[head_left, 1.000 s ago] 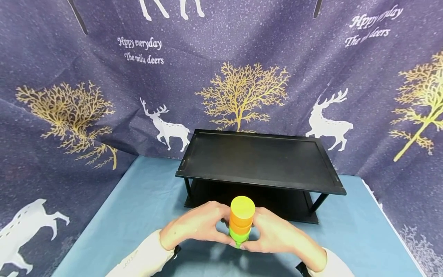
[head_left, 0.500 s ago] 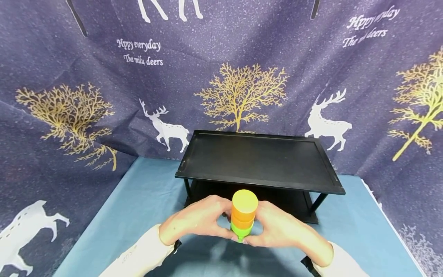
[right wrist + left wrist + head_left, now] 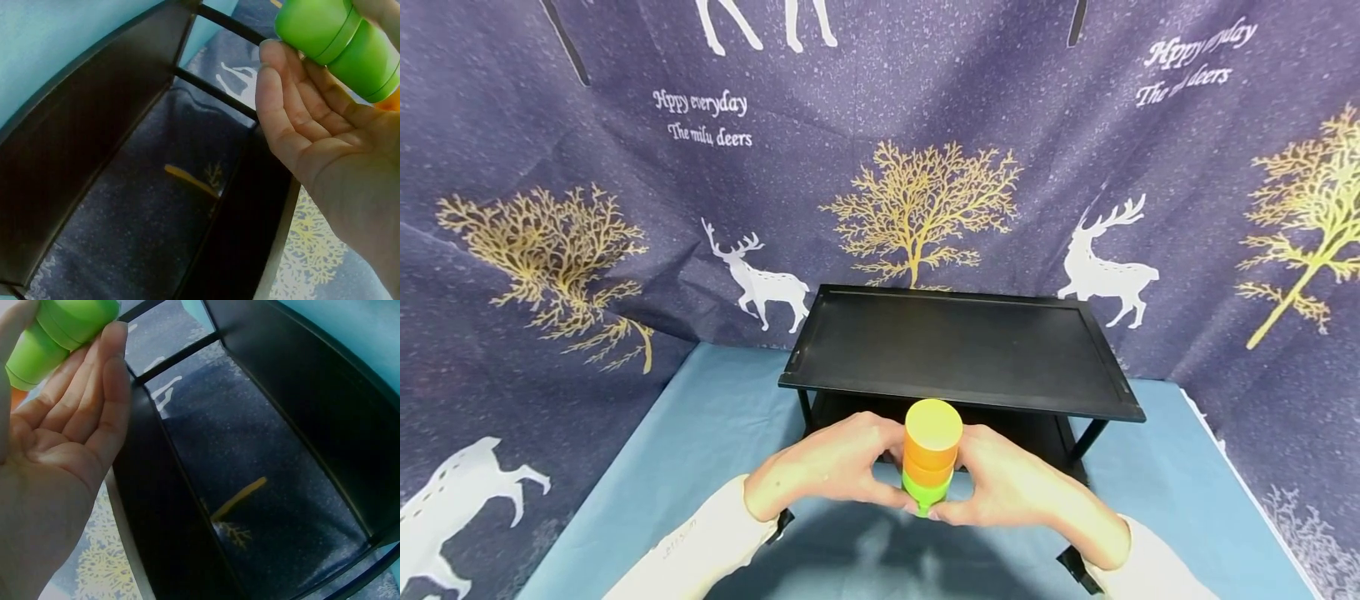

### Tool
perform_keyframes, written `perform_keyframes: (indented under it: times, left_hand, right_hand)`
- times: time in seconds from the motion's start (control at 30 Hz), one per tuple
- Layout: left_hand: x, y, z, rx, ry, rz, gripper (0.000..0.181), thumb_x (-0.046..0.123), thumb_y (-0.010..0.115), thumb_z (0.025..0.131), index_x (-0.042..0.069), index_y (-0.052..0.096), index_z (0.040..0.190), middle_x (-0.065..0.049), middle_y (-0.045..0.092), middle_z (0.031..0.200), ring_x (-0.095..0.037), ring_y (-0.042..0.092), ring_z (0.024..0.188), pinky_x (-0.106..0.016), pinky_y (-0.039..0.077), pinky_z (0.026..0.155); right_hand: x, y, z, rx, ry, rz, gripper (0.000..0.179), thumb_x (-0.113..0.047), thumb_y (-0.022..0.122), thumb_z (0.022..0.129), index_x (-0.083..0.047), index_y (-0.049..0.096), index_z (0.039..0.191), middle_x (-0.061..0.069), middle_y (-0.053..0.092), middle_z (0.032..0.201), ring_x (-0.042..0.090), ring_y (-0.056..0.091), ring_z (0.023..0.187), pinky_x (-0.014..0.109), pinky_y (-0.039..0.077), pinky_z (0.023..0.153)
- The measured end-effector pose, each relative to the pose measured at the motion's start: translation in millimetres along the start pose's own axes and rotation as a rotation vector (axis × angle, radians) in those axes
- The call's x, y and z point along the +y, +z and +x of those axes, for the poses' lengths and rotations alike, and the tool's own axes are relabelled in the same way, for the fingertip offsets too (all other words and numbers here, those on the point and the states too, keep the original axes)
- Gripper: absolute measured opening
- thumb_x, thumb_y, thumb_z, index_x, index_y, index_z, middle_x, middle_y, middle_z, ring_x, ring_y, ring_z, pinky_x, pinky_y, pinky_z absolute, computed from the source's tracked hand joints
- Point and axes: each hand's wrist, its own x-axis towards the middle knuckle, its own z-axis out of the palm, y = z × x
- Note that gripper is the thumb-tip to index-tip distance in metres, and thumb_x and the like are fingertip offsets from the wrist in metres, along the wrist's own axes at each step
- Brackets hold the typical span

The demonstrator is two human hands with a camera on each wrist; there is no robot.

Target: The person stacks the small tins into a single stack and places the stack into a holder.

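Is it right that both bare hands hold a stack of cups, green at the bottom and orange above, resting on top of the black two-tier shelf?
Not quite. The head view shows the left hand and right hand holding the stack of cups in front of the black two-tier shelf, not on it.

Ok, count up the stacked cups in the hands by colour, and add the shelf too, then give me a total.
Yellow cup: 1
Orange cup: 1
Green cup: 1
Black shelf: 1
Total: 4 things. The left hand and right hand hold the stack between them; more cups could be nested out of sight.
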Motion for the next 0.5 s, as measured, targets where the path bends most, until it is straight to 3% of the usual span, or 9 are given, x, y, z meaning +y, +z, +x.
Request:
perform_keyframes:
  times: [0.27, 0.5]
  left_hand:
    - [5.6, -9.3, 5.5, 0.001, 0.029, 0.028, 0.044, 0.043, 0.091, 0.084, 0.025, 0.071, 0.119, 0.025, 0.073, 0.105, 0.013, 0.065, 0.098, -0.015, 0.055, 0.092]
    - [8.8, -18.9, 11.4, -0.016, 0.025, -0.002, 0.045, 0.041, 0.091, 0.084, 0.025, 0.07, 0.12, 0.024, 0.074, 0.104, 0.012, 0.067, 0.096, -0.017, 0.055, 0.093]
  right_hand:
    - [-5.2, -8.9, -0.2, -0.001, 0.024, 0.022, 0.049, -0.022, 0.092, 0.083, -0.04, 0.064, 0.118, -0.021, 0.069, 0.107, 0.001, 0.068, 0.095, 0.029, 0.059, 0.089]
    - [-10.2, -19.2, 1.6, 0.008, 0.035, 0.004, 0.052, -0.025, 0.093, 0.082, -0.039, 0.063, 0.122, -0.021, 0.069, 0.112, 0.001, 0.068, 0.099, 0.031, 0.06, 0.09]
